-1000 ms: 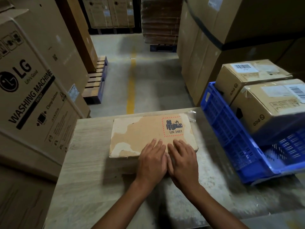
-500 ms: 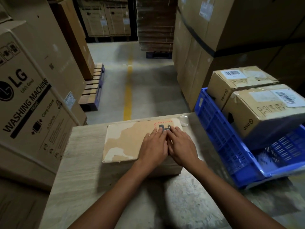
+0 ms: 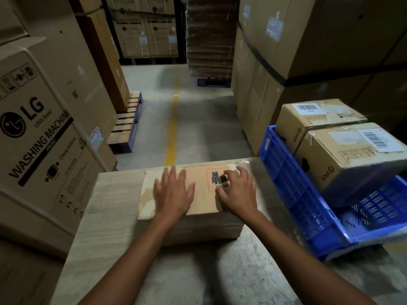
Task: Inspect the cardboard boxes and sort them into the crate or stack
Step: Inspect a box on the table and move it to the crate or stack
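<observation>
Right hand (image 3: pixel 239 192) partly hides box (image 3: pixel 202 201) label (image 3: pixel 217 180).

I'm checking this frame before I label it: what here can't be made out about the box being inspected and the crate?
Head view only:
- UN number on the hazard label: its end is covered by the right hand.
- Top of the box on the table: partly hidden under the left hand, which is motion-blurred.
- Blue crate: right part cut off by the frame edge; its floor is mostly hidden by two Pico boxes.
- Barcode digits: too small.
</observation>
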A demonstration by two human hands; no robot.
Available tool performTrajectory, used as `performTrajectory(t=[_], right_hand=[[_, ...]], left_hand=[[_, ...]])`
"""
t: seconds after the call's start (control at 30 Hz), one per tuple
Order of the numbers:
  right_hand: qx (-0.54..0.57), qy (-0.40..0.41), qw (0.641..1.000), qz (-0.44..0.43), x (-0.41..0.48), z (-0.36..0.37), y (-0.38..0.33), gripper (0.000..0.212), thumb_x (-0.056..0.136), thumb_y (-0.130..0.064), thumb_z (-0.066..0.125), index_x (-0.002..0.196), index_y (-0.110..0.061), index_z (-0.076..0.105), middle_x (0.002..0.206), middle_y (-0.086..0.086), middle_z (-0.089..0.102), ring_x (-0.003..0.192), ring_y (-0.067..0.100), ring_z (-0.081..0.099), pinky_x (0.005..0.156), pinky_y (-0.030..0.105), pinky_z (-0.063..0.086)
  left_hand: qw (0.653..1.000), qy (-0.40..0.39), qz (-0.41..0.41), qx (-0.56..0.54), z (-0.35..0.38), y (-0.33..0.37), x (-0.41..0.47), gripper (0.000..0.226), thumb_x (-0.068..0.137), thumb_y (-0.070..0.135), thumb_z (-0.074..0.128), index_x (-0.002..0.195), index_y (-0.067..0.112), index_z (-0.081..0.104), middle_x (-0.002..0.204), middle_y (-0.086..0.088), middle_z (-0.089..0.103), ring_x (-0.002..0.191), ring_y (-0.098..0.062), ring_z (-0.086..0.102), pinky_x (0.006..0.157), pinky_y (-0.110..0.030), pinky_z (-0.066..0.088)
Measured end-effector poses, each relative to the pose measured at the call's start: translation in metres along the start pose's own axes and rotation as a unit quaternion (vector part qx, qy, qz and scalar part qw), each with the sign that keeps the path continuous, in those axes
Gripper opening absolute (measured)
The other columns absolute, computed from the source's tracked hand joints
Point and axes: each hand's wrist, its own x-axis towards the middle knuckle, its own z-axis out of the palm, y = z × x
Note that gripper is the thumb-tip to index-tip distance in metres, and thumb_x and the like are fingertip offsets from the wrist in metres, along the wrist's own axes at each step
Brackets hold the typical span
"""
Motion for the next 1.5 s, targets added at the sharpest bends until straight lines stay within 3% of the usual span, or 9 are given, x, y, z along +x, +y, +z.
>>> performTrajectory(t=[0.2,0.4,0.57,0.83,1.03,1.17,1.27,1.4,1.5], right_hand=[[0.092,-0.038,0.993,0.058,0.009,0.003,0.004,0.081,0.087,-0.049,0.069,0.153,-0.023,0.029,0.147,0.009,0.040,0.131,0.027,0.044,0.099,0.044,0.047],[0.150,0.053,0.985,0.061,0.002,-0.003,0.010,0.088,0.084,-0.046,0.074,0.156,-0.025,0.028,0.132,0.009,0.040,0.121,0.023,0.047,0.095,0.039,0.050],[0.179,0.187,0.966,0.026,-0.004,-0.014,0.003,0.060,0.088,-0.045,0.070,0.141,-0.027,0.051,0.114,0.004,0.035,0.104,0.019,0.044,0.082,0.032,0.046],[0.218,0.140,0.956,0.140,-0.037,0.029,0.023,0.038,0.085,-0.058,0.060,0.095,-0.022,0.055,0.109,0.002,0.039,0.090,0.025,0.061,0.078,0.040,0.057],[0.187,0.087,0.954,0.219,-0.076,0.063,0.039,0.028,0.087,-0.036,0.071,0.101,-0.021,0.052,0.114,0.003,0.035,0.097,0.031,0.056,0.077,0.032,0.044],[0.153,0.062,0.959,0.233,-0.096,0.067,0.039,0.034,0.087,-0.036,0.072,0.112,-0.019,0.055,0.129,0.010,0.041,0.116,0.034,0.051,0.097,0.049,0.044],[0.040,0.100,0.983,0.150,-0.102,0.070,0.019,0.039,0.081,-0.027,0.076,0.116,-0.017,0.061,0.145,0.015,0.041,0.139,0.034,0.037,0.111,0.066,0.021],[0.092,0.024,0.994,-0.048,-0.097,0.089,-0.015,0.033,0.085,-0.025,0.072,0.115,-0.014,0.065,0.145,0.015,0.048,0.127,0.032,0.053,0.105,0.049,0.045],[0.069,-0.045,0.986,-0.142,-0.096,0.102,-0.037,0.031,0.090,-0.030,0.059,0.117,-0.016,0.065,0.138,0.009,0.055,0.122,0.030,0.055,0.102,0.041,0.045]], left_hand=[[0.960,-0.020,-0.198,-0.198,-0.021,-0.050,0.020,0.059,0.098,0.052,0.045,0.149,0.023,0.037,0.153,-0.014,0.034,0.130,-0.039,0.044,0.100,-0.048,0.042],[0.937,0.040,-0.196,-0.285,-0.037,-0.045,0.011,0.051,0.099,0.049,0.048,0.144,0.024,0.047,0.144,-0.011,0.037,0.117,-0.033,0.054,0.087,-0.036,0.041],[0.911,0.128,-0.203,-0.336,-0.041,-0.043,0.000,0.026,0.098,0.046,0.051,0.101,0.022,0.059,0.114,-0.006,0.042,0.083,-0.023,0.053,0.073,-0.031,0.040],[0.903,0.124,-0.214,-0.351,0.003,-0.058,-0.049,0.018,0.090,0.031,0.068,0.088,0.020,0.055,0.105,-0.004,0.043,0.075,-0.023,0.053,0.072,-0.032,0.047],[0.908,0.073,-0.222,-0.347,0.038,-0.071,-0.090,0.016,0.085,0.020,0.074,0.089,0.017,0.059,0.105,-0.005,0.047,0.070,-0.014,0.051,0.069,-0.024,0.035],[0.928,0.063,-0.194,-0.311,0.047,-0.078,-0.101,0.017,0.086,0.021,0.075,0.090,0.017,0.059,0.104,-0.003,0.047,0.073,-0.010,0.052,0.068,-0.023,0.035],[0.965,0.090,-0.108,-0.222,0.051,-0.081,-0.102,0.016,0.081,0.015,0.076,0.092,0.016,0.065,0.108,-0.005,0.051,0.098,-0.023,0.054,0.077,-0.034,0.046],[0.982,0.123,0.038,-0.140,0.063,-0.076,-0.102,0.013,0.079,0.008,0.072,0.091,0.012,0.070,0.115,-0.013,0.062,0.109,-0.033,0.058,0.094,-0.050,0.050],[0.983,0.102,0.075,-0.130,0.071,-0.072,-0.103,0.029,0.090,0.021,0.049,0.103,0.007,0.071,0.119,-0.016,0.064,0.115,-0.033,0.059,0.099,-0.047,0.050]])
